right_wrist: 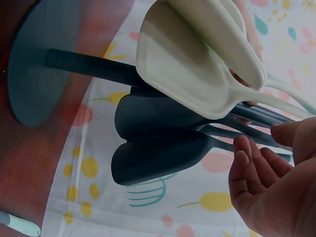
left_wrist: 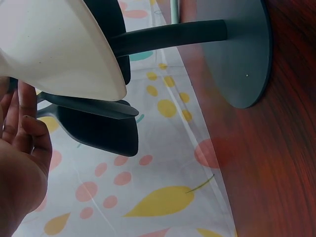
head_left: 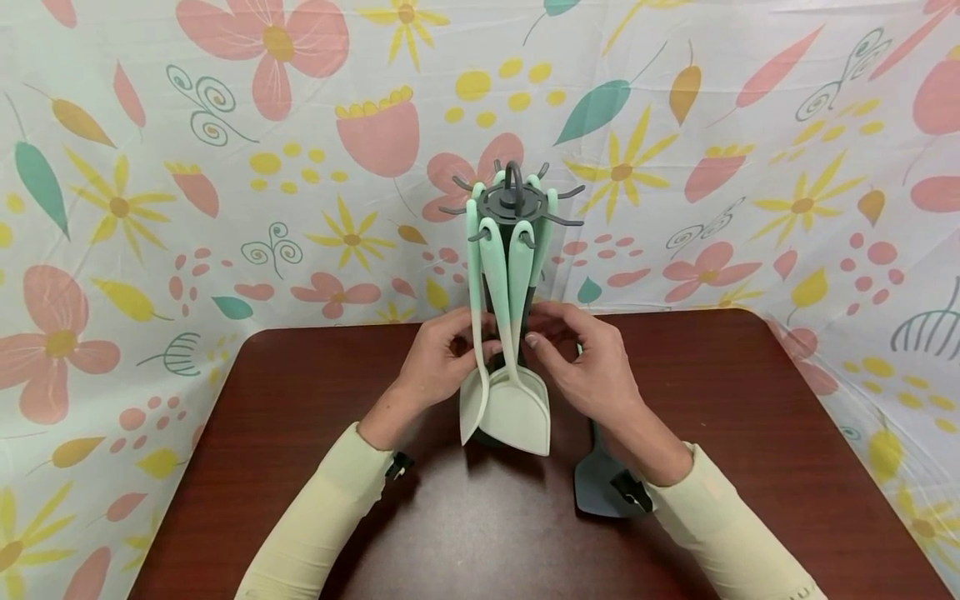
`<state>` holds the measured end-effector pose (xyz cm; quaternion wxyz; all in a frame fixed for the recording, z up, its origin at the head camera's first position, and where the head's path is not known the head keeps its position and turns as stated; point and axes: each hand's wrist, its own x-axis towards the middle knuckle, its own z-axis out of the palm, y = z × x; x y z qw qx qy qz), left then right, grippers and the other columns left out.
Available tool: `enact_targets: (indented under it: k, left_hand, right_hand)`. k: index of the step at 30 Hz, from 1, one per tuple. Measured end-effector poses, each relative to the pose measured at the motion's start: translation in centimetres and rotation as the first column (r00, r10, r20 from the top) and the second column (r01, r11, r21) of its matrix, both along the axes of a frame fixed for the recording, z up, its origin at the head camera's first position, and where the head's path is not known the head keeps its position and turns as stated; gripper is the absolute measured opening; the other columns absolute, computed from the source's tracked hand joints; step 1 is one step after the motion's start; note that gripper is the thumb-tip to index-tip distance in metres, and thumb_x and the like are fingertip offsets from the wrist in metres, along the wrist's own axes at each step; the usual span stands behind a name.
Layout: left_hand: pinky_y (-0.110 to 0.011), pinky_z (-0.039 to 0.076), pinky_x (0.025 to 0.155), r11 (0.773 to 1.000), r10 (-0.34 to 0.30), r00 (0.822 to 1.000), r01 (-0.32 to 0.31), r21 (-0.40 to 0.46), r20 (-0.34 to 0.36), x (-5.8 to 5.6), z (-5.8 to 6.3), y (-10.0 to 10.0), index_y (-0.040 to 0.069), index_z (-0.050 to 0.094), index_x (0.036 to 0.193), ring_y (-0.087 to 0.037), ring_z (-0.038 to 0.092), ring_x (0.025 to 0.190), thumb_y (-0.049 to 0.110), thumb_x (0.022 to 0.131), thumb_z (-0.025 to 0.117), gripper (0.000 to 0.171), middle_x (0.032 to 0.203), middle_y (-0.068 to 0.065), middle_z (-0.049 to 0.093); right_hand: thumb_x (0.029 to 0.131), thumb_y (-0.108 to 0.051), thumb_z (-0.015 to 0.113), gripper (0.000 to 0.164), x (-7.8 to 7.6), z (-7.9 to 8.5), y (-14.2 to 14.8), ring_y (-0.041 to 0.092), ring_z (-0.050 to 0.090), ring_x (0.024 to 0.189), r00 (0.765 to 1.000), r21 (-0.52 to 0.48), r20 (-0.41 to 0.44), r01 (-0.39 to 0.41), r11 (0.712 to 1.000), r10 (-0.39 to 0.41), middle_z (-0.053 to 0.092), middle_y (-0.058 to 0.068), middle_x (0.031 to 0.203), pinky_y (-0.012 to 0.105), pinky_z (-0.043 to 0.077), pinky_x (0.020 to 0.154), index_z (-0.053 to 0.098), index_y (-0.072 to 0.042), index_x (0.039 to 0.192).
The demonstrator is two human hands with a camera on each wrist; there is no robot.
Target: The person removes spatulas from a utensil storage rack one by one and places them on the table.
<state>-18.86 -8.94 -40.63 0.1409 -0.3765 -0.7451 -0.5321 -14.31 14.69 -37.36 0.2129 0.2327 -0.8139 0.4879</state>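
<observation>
A dark utensil stand (head_left: 513, 204) with a round base (left_wrist: 242, 59) stands upright, kitchen utensils with mint-green handles hanging from its hooked top. Pale cream turners (head_left: 517, 412) hang at the front; dark-headed utensils (right_wrist: 163, 153) hang behind. My left hand (head_left: 438, 354) reaches in from the left and holds the stand's post, its fingers partly hidden by the utensils. On the right, my right hand (head_left: 592, 358) is beside the post and the hanging handles, fingers loosely bent. In the right wrist view, a gap shows between its thumb and fingers.
A dark turner (head_left: 596, 483) lies on the brown table (head_left: 315, 400) under my right forearm, its green handle partly hidden. Behind the table hangs a flowered cloth (head_left: 480, 100). Several hooks at the stand's top stick outward.
</observation>
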Motion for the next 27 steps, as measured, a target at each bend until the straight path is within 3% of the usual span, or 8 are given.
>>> enact_targets:
  k: [21,27]
  left_hand:
    - [-0.028,0.048,0.060,1.000,-0.004,1.000,0.004,0.001,0.012,-0.05,-0.02,-0.06,0.014,0.077,0.117,-0.012,0.060,0.069,0.012,0.097,0.079,0.020,0.093,0.002,0.068]
    - [-0.028,0.049,0.061,1.000,0.000,1.000,0.000,-0.008,0.008,-0.10,-0.01,-0.08,0.013,0.076,0.117,-0.011,0.061,0.069,0.012,0.097,0.080,0.021,0.093,0.002,0.069]
  right_hand:
    - [0.100,-0.005,0.074,0.038,-0.60,-0.58,-0.51,0.014,0.071,0.080,0.998,-0.010,0.033,-0.051,0.999,0.052,0.076,-0.003,0.099,0.025,0.057,0.065,0.072,-0.019,0.135]
    - [0.100,-0.006,0.074,0.033,-0.77,-0.59,-0.53,0.014,0.071,0.081,0.997,-0.007,0.050,-0.057,0.998,0.057,0.076,-0.002,0.097,0.027,0.057,0.065,0.074,-0.018,0.131]
